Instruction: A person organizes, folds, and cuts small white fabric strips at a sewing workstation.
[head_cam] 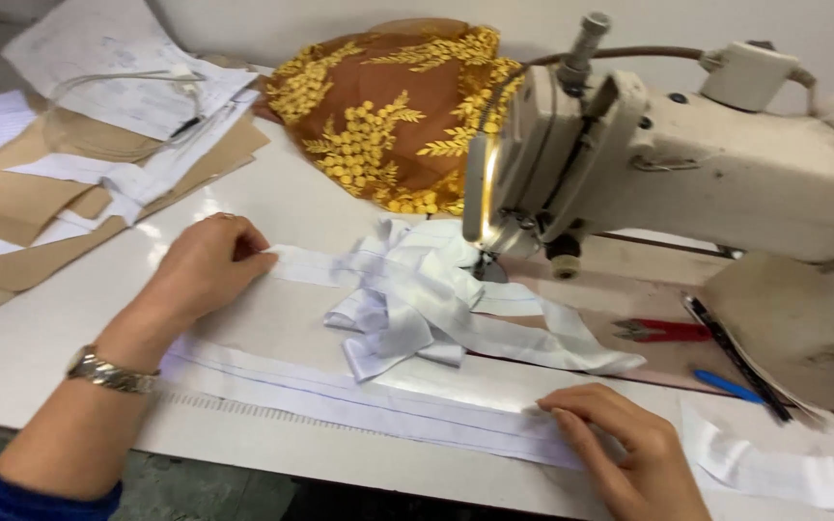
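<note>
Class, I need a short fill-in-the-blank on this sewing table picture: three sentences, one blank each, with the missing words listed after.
1. The left hand wears a metal ____ on its wrist.
2. The right hand presses flat on a long ____ fabric strip at the table's near edge.
3. Behind the sewing machine lies brown fabric embroidered with ____ flowers.

Missing words: watch; white; yellow

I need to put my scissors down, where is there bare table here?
Bare table lies between the paper pile and the gold-embroidered fabric, also left of the left hand. It is crowded around the sewing machine: bunched white strips, red snips, pens.
</note>
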